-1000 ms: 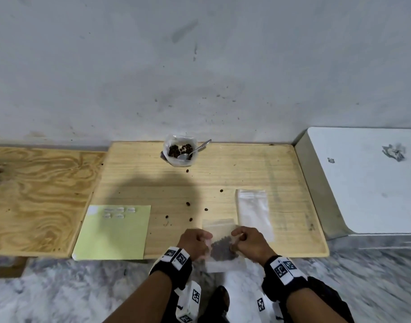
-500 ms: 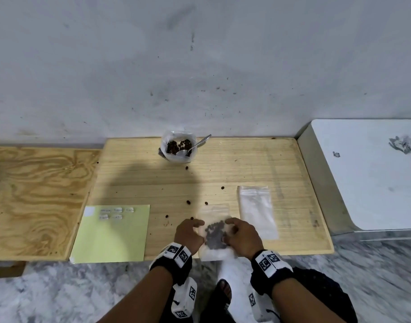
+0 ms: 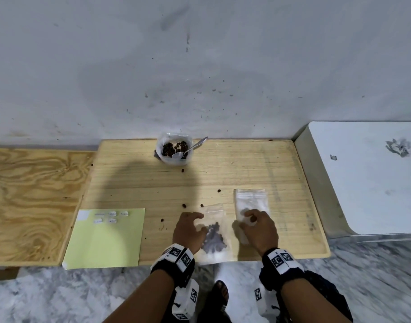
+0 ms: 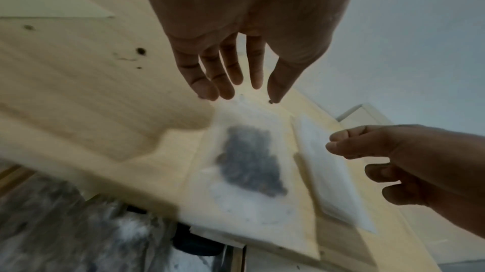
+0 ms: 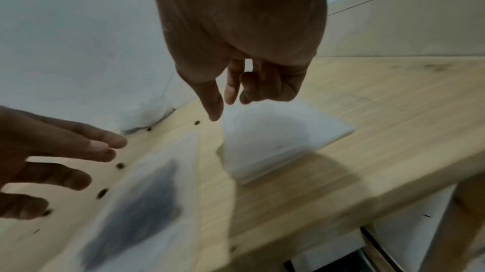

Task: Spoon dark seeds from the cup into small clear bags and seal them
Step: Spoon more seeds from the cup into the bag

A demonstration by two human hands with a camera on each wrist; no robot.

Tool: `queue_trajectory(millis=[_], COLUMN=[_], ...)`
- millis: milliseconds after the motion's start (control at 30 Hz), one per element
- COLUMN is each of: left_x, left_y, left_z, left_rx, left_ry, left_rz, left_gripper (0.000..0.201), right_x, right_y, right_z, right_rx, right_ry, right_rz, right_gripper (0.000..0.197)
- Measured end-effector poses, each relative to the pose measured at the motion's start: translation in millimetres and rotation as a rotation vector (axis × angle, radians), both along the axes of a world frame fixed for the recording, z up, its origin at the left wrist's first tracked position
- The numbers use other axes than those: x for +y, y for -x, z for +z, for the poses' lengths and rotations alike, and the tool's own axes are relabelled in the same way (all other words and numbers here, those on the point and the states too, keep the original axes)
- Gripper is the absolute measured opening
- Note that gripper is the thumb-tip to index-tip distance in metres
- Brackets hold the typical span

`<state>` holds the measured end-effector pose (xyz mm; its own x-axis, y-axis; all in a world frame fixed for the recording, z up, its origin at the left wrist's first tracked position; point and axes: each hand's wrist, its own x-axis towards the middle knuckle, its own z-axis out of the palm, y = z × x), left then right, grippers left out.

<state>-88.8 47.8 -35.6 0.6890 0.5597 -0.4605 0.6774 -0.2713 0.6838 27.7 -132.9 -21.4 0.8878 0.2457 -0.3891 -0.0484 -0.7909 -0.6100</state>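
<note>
Hands (image 3: 190, 230) now apart, filled bag (image 3: 214, 236) between.

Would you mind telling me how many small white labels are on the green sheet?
5, all near the far left of the green sheet: three in a row and two just below. The blank white patch at the corner is not counted.

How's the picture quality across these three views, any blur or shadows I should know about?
Head view: mostly sharp; a broad soft shadow falls across the wooden board below the cup. Left wrist view: the filled bag is smeared by motion blur, and the left hand is dim against the light. Right wrist view: blurred too, with the right hand dark.
</note>
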Motion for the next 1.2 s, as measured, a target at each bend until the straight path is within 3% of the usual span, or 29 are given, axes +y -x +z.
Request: queue_trajectory(millis=[100, 200, 267, 433, 633, 800, 900, 1000, 1100, 1200], left_x=[-17, -41, -55, -75, -74, -73, -73, -71, -68, -61], left_y=[-29, -61, -77, -90, -96, -102, -102, -101, -99, -98], left_z=[8, 13, 12, 1, -3, -2, -1, 1, 11, 31], left_rx=[-0.071, -0.095, -0.055, 0.077, 0.143, 0.183, 0.184, 0.152, -0.012, -0.213], left_ry=[0.037, 0.158, 0.22, 0.249, 0.137, 0.149, 0.164, 0.192, 0.268, 0.324], left_rz=[-0.045, -0.071, -0.088, -0.147, -0.213, -0.2, -0.183, -0.14, -0.004, 0.091], left_gripper=[0.028, 0.027, 0.028, 0.032, 0.037, 0.038, 0.037, 0.032, 0.017, 0.019], right_x=[-18, -33, -42, -55, -61, -72, -76, -76, -72, -65], right_y=[-18, -32, -37, -38, -48, -54, -52, -53, -57, -57], right_z=[-2, -9, -17, -31, -27, -33, -27, -18, 2, 33], right_rx=[-0.078, 0.021, 0.08, 0.078, 0.07, 0.067, 0.021, -0.008, 0.16, 0.349], right_ry=[0.073, 0.18, 0.226, 0.154, 0.056, -0.06, -0.068, -0.167, -0.436, -0.551], right_rz=[-0.12, -0.123, -0.086, -0.086, -0.135, -0.134, -0.166, -0.195, -0.247, -0.161], right_gripper=[0.041, 0.078, 0.087, 0.07, 0.015, 0.003, 0.022, 0.013, 0.016, 0.014])
